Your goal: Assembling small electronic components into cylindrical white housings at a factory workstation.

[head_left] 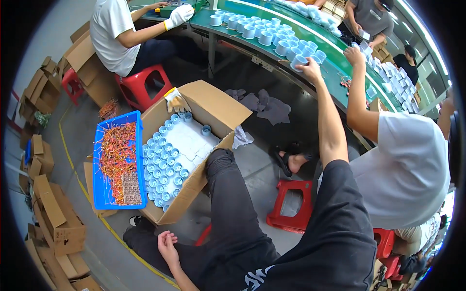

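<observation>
My right hand (310, 69) reaches out to the green workbench and grips a light blue plastic cup (298, 62) by its side, at the near end of a group of similar cups (264, 34). My left hand (168, 246) is held above my lap, palm up, its fingers loosely curled and nothing visible in them. Left of my knee stands an open cardboard box (187, 206). Rows of blue cups (162, 162) fill its left side on a white sheet (191, 145), with one cup (206, 129) apart near the far right.
A blue tray (141, 160) of orange wired parts sits against the box's left side. A glove (174, 100) hangs over the box's far edge. Beside me on the right, a co-worker in white (412, 165) reaches over the bench. Red stools (291, 206) and stacked cartons (58, 213) stand around.
</observation>
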Tool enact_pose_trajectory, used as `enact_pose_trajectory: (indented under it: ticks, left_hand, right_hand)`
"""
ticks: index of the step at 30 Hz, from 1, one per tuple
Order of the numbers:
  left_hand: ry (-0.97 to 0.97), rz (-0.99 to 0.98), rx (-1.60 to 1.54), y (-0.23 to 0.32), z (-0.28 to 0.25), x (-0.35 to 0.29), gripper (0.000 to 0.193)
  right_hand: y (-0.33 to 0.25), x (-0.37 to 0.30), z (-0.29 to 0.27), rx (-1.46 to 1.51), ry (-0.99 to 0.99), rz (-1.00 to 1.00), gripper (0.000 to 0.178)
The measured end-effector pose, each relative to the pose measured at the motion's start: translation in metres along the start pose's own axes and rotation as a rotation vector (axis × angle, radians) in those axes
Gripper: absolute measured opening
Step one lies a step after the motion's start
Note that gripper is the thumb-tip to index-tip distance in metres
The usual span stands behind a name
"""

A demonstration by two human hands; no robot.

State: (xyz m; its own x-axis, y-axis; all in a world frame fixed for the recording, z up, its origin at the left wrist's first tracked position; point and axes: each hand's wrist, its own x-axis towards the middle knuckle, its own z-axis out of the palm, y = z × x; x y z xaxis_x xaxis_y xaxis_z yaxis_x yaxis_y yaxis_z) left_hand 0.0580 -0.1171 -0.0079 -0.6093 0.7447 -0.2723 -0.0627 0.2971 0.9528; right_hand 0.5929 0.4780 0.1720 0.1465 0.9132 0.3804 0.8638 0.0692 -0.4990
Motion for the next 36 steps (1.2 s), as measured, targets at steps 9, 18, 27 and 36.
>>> enact_pose_trajectory:
  ticks: [9, 18, 27, 36]
  left_hand:
    - [0.106, -0.124, -0.108, -0.014, -0.005, 0.022, 0.014]
    - [0.245, 0.128, 0.267, 0.012, -0.016, 0.026, 0.01]
    - [0.511, -0.297, 0.894, -0.045, -0.106, 0.034, 0.104]
    - [0.47, -0.189, -0.068, -0.086, -0.15, 0.034, 0.079]
  right_hand:
    - [-0.005, 0.041, 0.035, -0.166, 0.121, 0.119, 0.078]
    - [-0.051, -0.069, 0.066, -0.295, 0.658, -0.302, 0.062]
    - [-0.179, -0.408, 0.181, 0.399, -0.288, -0.046, 0.026]
    - [-0.2, -0.41, 0.206, 0.132, -0.343, -0.548, 0.033]
